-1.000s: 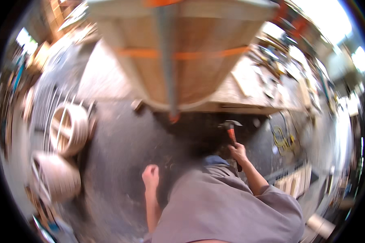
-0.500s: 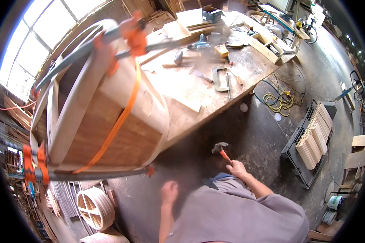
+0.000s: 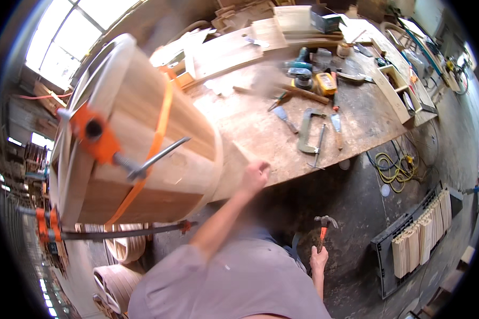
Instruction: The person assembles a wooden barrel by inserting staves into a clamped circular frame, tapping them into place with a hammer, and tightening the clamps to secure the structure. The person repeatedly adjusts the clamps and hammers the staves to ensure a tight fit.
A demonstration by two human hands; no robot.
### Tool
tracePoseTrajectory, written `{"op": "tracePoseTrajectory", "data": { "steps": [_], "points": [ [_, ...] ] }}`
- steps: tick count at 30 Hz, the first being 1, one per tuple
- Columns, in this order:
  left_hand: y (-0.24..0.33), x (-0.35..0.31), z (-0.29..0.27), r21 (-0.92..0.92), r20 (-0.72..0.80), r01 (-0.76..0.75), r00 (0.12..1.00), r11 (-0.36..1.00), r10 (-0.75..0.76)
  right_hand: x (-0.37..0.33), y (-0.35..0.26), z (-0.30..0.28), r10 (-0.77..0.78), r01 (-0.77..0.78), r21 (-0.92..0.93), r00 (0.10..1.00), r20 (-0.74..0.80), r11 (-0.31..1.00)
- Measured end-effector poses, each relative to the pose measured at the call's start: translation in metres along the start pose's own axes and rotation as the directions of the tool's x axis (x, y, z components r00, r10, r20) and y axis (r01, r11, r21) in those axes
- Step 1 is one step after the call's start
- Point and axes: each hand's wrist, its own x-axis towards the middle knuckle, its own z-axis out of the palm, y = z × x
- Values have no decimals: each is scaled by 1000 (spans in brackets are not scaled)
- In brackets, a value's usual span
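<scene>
In my right hand (image 3: pixel 319 258) a claw hammer (image 3: pixel 323 229) with an orange-and-black handle stands head up, low beside my body. My left hand (image 3: pixel 256 176) is at the near edge of the workbench (image 3: pixel 287 166), fingers curled and somewhat blurred. It is closest to a flat pale board (image 3: pixel 242 154) lying there; whether it grips the board cannot be made out. Left of that arm stands a large curved wooden frame (image 3: pixel 186 165) with an orange strap (image 3: pixel 157 143) around it. Orange-jawed bar clamps (image 3: pixel 97 130) are fixed on it, one with its handle sticking out toward me.
On the bench lie a C-clamp (image 3: pixel 305 132), a scraper (image 3: pixel 285 118), a chisel (image 3: pixel 337 130), a teal drill (image 3: pixel 299 70) and an open wooden box (image 3: pixel 396 87). A yellow cord (image 3: pixel 394 169) and a black crate (image 3: pixel 382 266) of wood strips are on the floor at right.
My left hand has risen from beside my body to the bench edge. The hammer has turned more upright in my right hand. The view has shifted, and the upper clamp appears at a different angle.
</scene>
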Motion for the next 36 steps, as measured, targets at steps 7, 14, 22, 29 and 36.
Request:
{"op": "tracePoseTrajectory", "data": {
  "steps": [7,14,22,29,36],
  "points": [
    [-1,135,89,-251,-63,-68,997,966,54,3,-29,-19,64,-67,-7,973,-220,998],
    [20,158,147,-284,87,-57,993,957,85,22,-38,-38,228,-215,80,946,-230,973],
    [38,30,109,-219,146,-16,988,976,49,35,-12,-61,33,-36,-20,994,-99,999],
    [13,-173,16,149,59,11,998,989,-20,61,47,-81,-214,246,-161,957,194,956],
    [13,-300,-39,173,-231,120,970,978,-79,29,24,-86,-204,333,-235,872,446,913]
  ]
}}
